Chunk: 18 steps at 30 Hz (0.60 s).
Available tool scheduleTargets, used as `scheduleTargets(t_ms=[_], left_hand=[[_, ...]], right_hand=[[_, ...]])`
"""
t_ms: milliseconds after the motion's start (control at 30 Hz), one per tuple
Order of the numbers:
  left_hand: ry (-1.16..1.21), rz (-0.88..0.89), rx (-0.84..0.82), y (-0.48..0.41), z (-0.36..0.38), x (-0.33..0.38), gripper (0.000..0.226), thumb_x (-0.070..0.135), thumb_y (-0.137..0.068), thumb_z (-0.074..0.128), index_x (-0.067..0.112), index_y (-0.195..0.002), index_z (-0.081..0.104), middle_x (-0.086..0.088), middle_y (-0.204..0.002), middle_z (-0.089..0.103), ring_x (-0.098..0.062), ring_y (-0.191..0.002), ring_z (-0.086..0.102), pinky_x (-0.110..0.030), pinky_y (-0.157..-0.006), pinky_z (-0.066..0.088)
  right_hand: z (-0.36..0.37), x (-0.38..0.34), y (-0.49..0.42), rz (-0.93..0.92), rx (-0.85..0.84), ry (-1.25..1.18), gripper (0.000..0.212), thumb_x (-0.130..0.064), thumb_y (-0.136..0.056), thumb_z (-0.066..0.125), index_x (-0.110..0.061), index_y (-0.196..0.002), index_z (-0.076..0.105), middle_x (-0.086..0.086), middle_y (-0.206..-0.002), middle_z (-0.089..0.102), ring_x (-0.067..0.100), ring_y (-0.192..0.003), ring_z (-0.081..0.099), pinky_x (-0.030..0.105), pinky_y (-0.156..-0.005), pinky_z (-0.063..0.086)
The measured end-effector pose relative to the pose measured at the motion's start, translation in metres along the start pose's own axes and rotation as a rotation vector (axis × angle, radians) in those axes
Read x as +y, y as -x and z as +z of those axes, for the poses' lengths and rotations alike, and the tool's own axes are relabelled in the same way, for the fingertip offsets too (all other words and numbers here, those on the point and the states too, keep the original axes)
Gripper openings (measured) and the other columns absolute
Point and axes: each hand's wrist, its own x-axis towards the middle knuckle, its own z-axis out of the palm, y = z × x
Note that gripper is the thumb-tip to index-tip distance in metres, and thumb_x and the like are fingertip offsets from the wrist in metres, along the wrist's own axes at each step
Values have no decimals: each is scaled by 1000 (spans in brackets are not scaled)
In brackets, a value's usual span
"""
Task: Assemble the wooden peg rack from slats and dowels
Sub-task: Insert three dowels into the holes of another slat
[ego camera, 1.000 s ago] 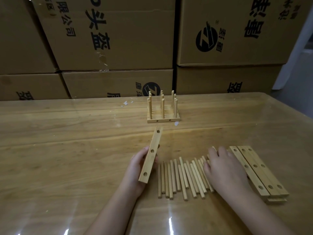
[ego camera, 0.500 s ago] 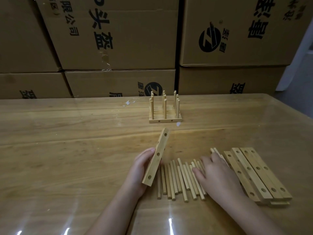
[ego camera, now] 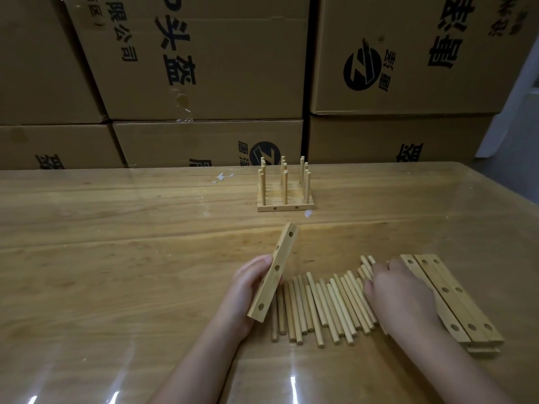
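My left hand (ego camera: 243,290) grips a wooden slat (ego camera: 274,271) with several holes, tilted on edge above the table. Several loose dowels (ego camera: 320,307) lie in a row just right of it. My right hand (ego camera: 399,295) rests palm down on the right end of that row, its fingertips on the farthest dowels; whether it pinches one is hidden. A stack of drilled slats (ego camera: 455,298) lies right of that hand. A finished peg rack (ego camera: 285,188) stands farther back at the table's middle.
The wooden table (ego camera: 116,258) has a glossy clear cover. Stacked cardboard boxes (ego camera: 204,68) form a wall along its far edge. A white scrap (ego camera: 223,177) lies near the back.
My right hand slid a little left and back along the dowel row. The left hand kept hold of the slat, shifting it slightly.
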Motion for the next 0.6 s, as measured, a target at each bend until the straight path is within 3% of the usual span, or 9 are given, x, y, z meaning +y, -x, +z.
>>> scheduleTargets(t_ms=[133,300,433,533,600], left_hand=[[-6,-9,-2,1,0,1,21,32,-77,59,23,-83,77,1,-68,66,-8,-63,64,-17,-46,48],[-17,-5,-3,2,-1,0,22,32,-78,58,22,-84,78,1,-71,68,-8,-65,65,-17,-49,49],[-42,14,-29,3,1,2,23,33,-81,57,25,-90,77,4,-74,69,-7,-68,64,-18,-55,50],[-43,27,-46,5,3,2,32,33,-80,59,22,-107,73,1,-83,72,-9,-72,66,-19,-60,51],[-55,30,-39,7,5,2,37,34,-77,61,24,-112,71,1,-84,73,-9,-70,66,-19,-58,51]], right_hand=[[-1,0,0,-6,4,-57,26,-31,-94,39,-20,-108,58,-3,-93,49,10,-66,49,21,-44,31],[-8,0,3,-37,77,-103,28,-33,-95,40,-20,-109,60,-5,-88,43,6,-65,46,17,-49,33],[-21,-3,7,-96,237,-693,15,-23,-91,53,-18,-103,61,-9,-74,52,6,-56,48,15,-45,35],[-28,-10,15,-146,177,-1141,10,-19,-86,56,-23,-95,60,-2,-72,62,6,-63,61,21,-53,52],[-31,-16,20,-136,102,-1417,12,-12,-84,58,-19,-94,62,-1,-80,69,7,-73,66,19,-62,54]])
